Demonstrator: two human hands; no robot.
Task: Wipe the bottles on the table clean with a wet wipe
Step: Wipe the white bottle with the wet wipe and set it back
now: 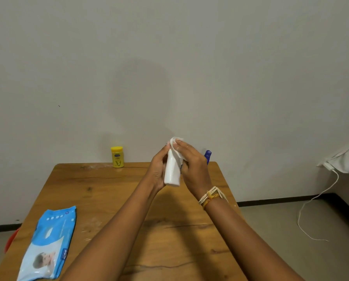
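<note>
A white bottle (172, 173) is held tilted above the wooden table (108, 199). My left hand (157, 171) grips its body from the left side. My right hand (192, 165) holds a white wet wipe (174, 143) wrapped over the bottle's top end. A small yellow bottle (117, 156) stands upright at the table's far edge near the wall. A blue bottle (207, 156) is at the far right of the table, mostly hidden behind my right hand.
A blue pack of wet wipes (48, 244) lies at the table's near left. A red object (11, 240) shows past the left table edge. To the right, a white cable (311, 201) trails across the floor from white cloth.
</note>
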